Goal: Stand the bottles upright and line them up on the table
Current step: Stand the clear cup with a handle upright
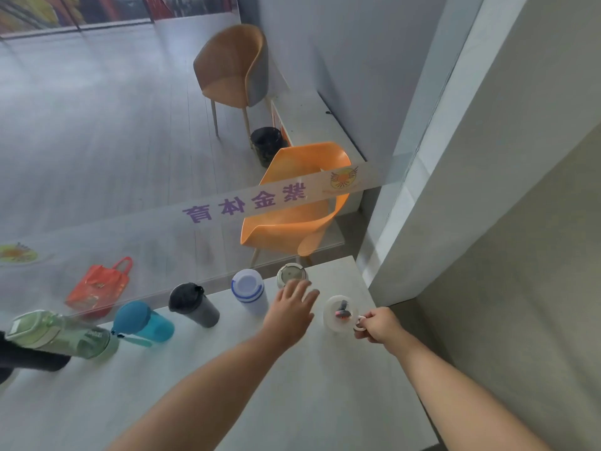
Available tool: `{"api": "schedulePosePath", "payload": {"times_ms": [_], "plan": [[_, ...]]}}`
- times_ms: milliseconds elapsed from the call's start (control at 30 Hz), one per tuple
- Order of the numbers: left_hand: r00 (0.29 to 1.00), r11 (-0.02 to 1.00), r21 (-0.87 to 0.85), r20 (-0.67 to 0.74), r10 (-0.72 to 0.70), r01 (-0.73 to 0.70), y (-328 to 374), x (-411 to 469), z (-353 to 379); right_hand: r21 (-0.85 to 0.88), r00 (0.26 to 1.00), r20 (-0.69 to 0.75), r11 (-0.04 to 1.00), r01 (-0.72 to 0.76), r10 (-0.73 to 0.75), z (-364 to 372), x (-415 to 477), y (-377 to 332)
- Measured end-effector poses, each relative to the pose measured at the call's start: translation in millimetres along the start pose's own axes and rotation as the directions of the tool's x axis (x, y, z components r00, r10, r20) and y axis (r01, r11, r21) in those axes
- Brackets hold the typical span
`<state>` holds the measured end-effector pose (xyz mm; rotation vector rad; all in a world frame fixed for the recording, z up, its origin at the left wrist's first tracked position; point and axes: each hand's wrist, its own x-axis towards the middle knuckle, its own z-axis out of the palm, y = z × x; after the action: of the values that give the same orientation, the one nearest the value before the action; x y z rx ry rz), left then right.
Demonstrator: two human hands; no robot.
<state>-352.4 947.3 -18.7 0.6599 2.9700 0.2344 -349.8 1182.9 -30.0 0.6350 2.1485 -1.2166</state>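
Several bottles stand upright in a row along the far edge of the white table (292, 385): a green bottle (61, 335), a teal bottle (143, 322), a dark grey tumbler (193, 304), a white bottle with blue rings (250, 291) and a grey-lidded bottle (291, 274). Just right of them stands a white bottle (340, 312) with a loop handle. My right hand (379, 325) pinches that loop. My left hand (292, 309) hovers open with fingers spread, between the grey-lidded bottle and the white bottle, partly hiding the grey-lidded one.
A glass panel with purple lettering (244, 203) rises right behind the bottle row. Beyond it are an orange chair (299, 206), a tan chair (232, 66), a black bin (266, 144) and a red bag (97, 284). A wall (487, 222) borders the table's right side. A dark object (29, 359) lies at the left edge.
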Motion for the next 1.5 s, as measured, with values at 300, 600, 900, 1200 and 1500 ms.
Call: {"api": "schedulePosePath", "payload": {"times_ms": [300,600,900,1200,1500], "plan": [[0.851,0.89,-0.04,0.316,-0.42,0.454,-28.1,66.2,-10.3,0.14,0.998,-0.055,0.99,-0.023,0.031,-22.1,53.4,-38.5],[0.848,0.882,-0.12,0.361,-0.388,0.455,-24.3,86.1,-3.9,0.175,0.997,-0.061,0.984,-0.034,0.045,-28.2,76.3,-58.7],[0.847,0.881,-0.124,0.364,-0.388,0.457,-20.9,86.3,-5.5,0.193,0.997,-0.058,0.98,-0.036,0.048,-28.5,80.5,-61.4],[0.854,0.883,-0.123,0.344,-0.391,0.454,-19.8,82.5,-7.5,0.23,0.998,-0.029,0.972,-0.043,0.051,-31.0,80.6,-60.3],[0.863,0.878,-0.136,0.303,-0.404,0.459,-14.1,70.0,-8.3,0.196,0.999,-0.035,0.98,-0.017,0.024,-31.2,78.2,-56.2]]}}
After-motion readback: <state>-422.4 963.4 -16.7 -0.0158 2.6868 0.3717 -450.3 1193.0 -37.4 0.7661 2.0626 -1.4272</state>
